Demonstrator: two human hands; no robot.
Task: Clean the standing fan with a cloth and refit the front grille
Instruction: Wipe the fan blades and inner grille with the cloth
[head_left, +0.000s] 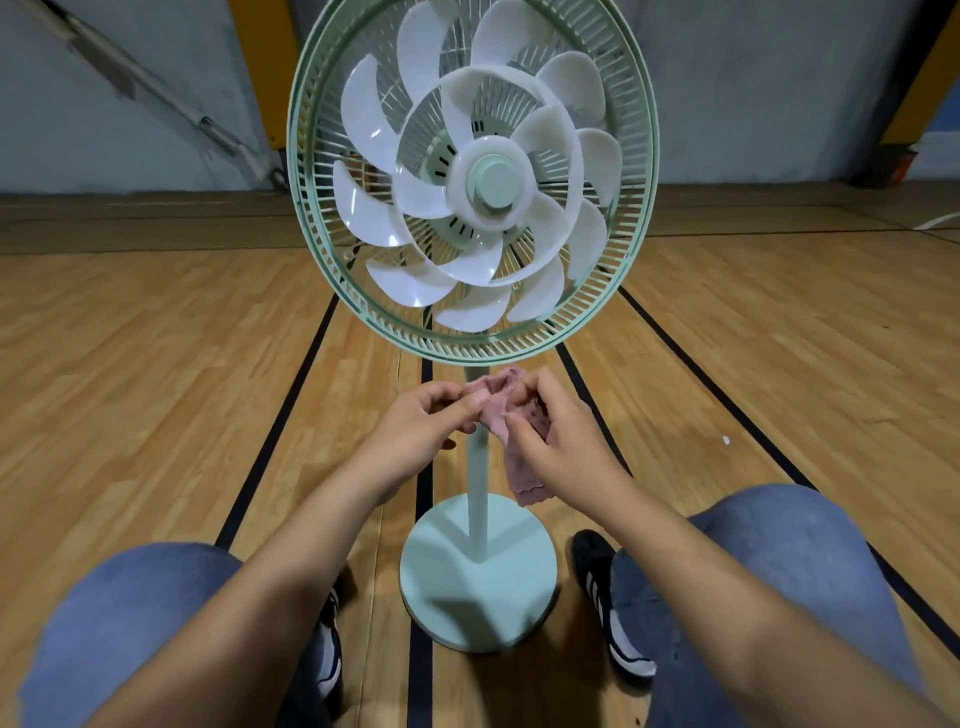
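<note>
A pale green standing fan (475, 467) stands in front of me on a round base (478, 571). Its white blades (374, 114) are bare, with no front grille over them, and the rear grille (631, 156) rings them. Just below the fan head, both hands hold a small pink cloth (501, 410). My left hand (421, 431) pinches its upper left part. My right hand (563, 441) grips its right side, and a corner of the cloth hangs below that hand. The front grille is not in view.
My knees in blue jeans (130, 623) and dark shoes (613, 597) flank the fan's base. The floor is wooden with black lines (270, 441). A grey wall with a slanted pole (156, 88) and yellow posts lies behind the fan.
</note>
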